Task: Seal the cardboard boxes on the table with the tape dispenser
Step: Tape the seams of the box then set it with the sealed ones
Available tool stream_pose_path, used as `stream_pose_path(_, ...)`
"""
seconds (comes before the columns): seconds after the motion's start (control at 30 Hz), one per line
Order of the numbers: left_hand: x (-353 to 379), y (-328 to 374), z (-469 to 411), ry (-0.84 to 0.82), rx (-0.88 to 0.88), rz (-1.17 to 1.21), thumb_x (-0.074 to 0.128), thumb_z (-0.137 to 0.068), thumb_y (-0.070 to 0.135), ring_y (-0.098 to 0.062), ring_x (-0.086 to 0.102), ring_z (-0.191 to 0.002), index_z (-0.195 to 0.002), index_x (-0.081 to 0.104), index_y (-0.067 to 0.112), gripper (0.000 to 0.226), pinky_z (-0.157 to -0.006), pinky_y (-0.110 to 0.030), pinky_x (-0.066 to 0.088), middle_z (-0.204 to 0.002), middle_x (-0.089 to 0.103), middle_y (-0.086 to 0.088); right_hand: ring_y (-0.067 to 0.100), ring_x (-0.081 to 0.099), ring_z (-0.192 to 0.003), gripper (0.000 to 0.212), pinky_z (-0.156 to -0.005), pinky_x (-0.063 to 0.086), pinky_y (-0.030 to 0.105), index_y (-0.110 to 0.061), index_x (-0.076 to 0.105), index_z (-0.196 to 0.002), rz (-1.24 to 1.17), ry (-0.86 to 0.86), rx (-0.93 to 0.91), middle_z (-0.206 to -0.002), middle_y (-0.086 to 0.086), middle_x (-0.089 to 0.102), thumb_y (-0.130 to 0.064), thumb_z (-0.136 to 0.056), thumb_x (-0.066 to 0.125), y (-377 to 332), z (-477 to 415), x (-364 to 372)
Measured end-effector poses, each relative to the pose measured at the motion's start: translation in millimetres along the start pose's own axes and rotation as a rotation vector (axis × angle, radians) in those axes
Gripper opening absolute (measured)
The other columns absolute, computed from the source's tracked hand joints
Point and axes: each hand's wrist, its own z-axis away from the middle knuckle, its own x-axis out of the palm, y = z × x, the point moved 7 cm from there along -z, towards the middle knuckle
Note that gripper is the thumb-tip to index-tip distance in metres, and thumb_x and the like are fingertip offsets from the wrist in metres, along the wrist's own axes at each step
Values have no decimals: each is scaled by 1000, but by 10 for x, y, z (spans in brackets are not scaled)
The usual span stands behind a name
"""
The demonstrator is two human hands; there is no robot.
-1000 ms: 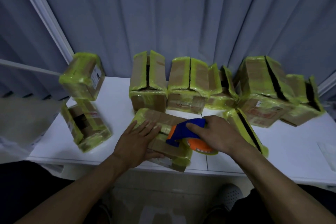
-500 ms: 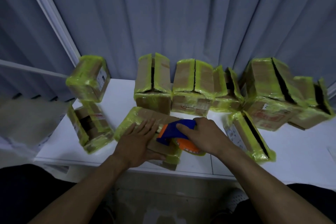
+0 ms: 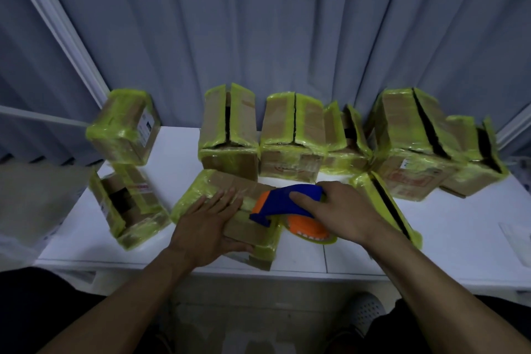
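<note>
A cardboard box (image 3: 218, 187) edged in yellow-green tape lies near the front of the white table (image 3: 459, 238). My left hand (image 3: 205, 227) lies flat on its top, fingers spread, thumb down the near side. My right hand (image 3: 342, 213) grips a blue and orange tape dispenser (image 3: 284, 201) with a roll of yellow tape, pressed on the box's right end. Several more taped boxes with open slits stand in a row behind, among them a tall box (image 3: 230, 129) and a big box (image 3: 411, 138).
Two stacked boxes (image 3: 126, 129) stand at the left, the lower box (image 3: 129, 204) on its side. A slim box (image 3: 385, 204) leans just right of my right hand. A grey curtain (image 3: 258, 23) hangs behind. Beige packaging (image 3: 34, 198) sits beyond the table's left edge.
The dispenser and my right hand have stayed on the box's right end, shifting only slightly with the view. My left hand remains flat on the box.
</note>
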Motion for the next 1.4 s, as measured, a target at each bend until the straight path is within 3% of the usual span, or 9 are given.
stream_pose_path(0.2,23,-2,5,-12,2,-22,25,-71,99,-14,16,-151,-157,21,31,110,-122,-42,15,-164,13,8,9,63,-68,54,-61,48,27,-19,65,-85,35,-10,-12,-77,-1,67,-71,-91,53,77,110,-45)
stream_pose_path(0.37,15,-21,28,-31,27,-22,23,-74,97,-15,11,-152,-157,11,38,103,-122,-41,11,-165,5,9,4,58,-67,46,-55,37,19,-23,59,-82,99,-11,-12,-75,-5,63,-67,-94,53,28,62,-3)
stream_pose_path(0.43,-9,-67,34,-47,42,-26,23,-75,96,-16,10,-152,-157,11,40,100,-121,-40,9,-165,1,10,7,61,-68,48,-57,42,21,-20,62,-85,49,-20,-6,-77,-3,65,-67,-93,54,23,49,40)
stream_pose_path(0.63,-31,-194,34,-170,-1,11,29,-66,101,-11,-18,-149,-155,-7,43,113,-121,-39,-5,-161,-22,15,14,66,-75,56,-69,53,34,-13,65,-94,-5,-6,-35,-84,5,69,-68,-93,54,-55,-6,200)
stream_pose_path(0.8,45,84,2,-113,29,-7,20,-74,97,-12,-8,-151,-157,9,40,101,-122,-53,4,-164,-7,14,11,67,-75,47,-70,55,33,-14,65,-94,-84,4,-7,-85,2,70,-61,-95,58,6,24,197)
stream_pose_path(0.9,66,53,22,-48,19,-40,20,-77,95,-15,3,-152,-156,19,39,97,-122,-53,12,-164,6,12,11,67,-72,46,-69,55,33,-14,66,-94,-95,9,-13,-82,2,71,-59,-96,58,7,46,202)
stream_pose_path(1.13,65,35,25,-28,34,-36,16,-78,94,-15,7,-151,-156,19,40,95,-121,-48,12,-163,6,13,10,67,-70,43,-65,53,29,-17,68,-90,-103,10,2,-80,1,72,-59,-94,60,102,105,32)
stream_pose_path(1.27,86,21,26,-33,31,-38,20,-79,93,-17,15,-151,-155,22,40,93,-119,-50,17,-163,11,12,8,68,-71,39,-71,58,34,-23,68,-88,-106,23,45,-81,-3,72,-61,-91,62,295,163,-96)
stream_pose_path(1.4,47,50,32,-41,25,-24,20,-77,95,-17,8,-152,-156,16,41,96,-122,-53,11,-164,4,13,7,67,-69,43,-67,56,30,-24,66,-86,-71,2,32,-78,-5,70,-67,-89,61,296,161,3)
